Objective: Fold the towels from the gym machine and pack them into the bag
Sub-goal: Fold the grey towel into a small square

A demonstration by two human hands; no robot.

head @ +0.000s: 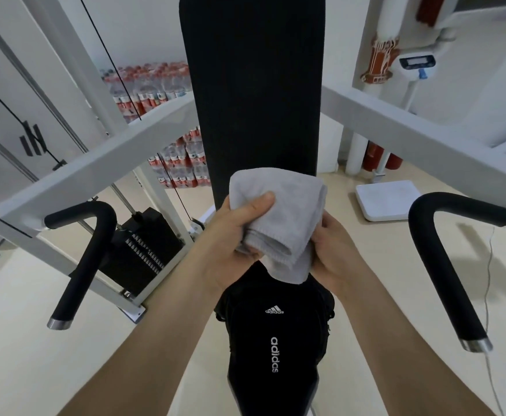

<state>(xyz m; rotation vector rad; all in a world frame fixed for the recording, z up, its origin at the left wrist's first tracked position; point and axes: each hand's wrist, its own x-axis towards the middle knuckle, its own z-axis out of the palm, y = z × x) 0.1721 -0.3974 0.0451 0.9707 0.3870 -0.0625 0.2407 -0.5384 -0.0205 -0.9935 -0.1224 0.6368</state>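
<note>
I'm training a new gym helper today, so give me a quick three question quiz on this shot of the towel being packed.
1. True or false: the left hand and the right hand both hold the folded grey towel.
2. What sits directly under the towel? A) white floor scale B) black Adidas bag C) weight stack
3. Fill in: the towel is not yet ___ the bag.

Key: 1 true; 2 B; 3 inside.
</note>
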